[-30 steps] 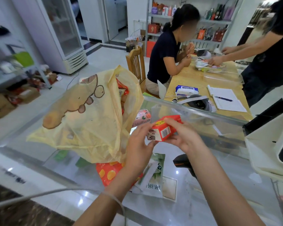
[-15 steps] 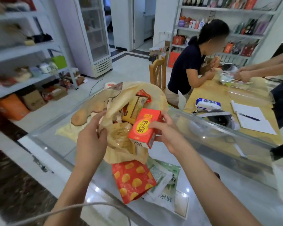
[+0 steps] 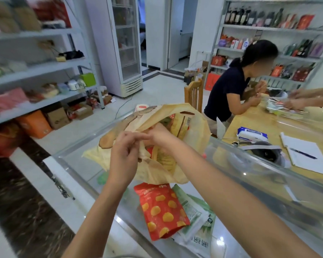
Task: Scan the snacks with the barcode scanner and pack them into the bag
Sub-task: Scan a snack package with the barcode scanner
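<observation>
Fingers of my left hand (image 3: 124, 155) pinched on the rim of the yellow bag (image 3: 192, 131), my right hand (image 3: 157, 135) reaching inside the bag's mouth, its grip hidden, bag on the glass counter (image 3: 250, 183), red snack pouch (image 3: 160, 209) and green packets (image 3: 199, 228) lying just beside it.

Right hand's fingertips (image 3: 153, 135) inside bag (image 3: 198, 131)

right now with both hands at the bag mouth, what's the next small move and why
Probably draw the right hand out of the thin yellow plastic bag while the left hand holds its rim, then reach for the red snack pouch with yellow dots: it lies unpacked on the glass counter below the bag.
</observation>
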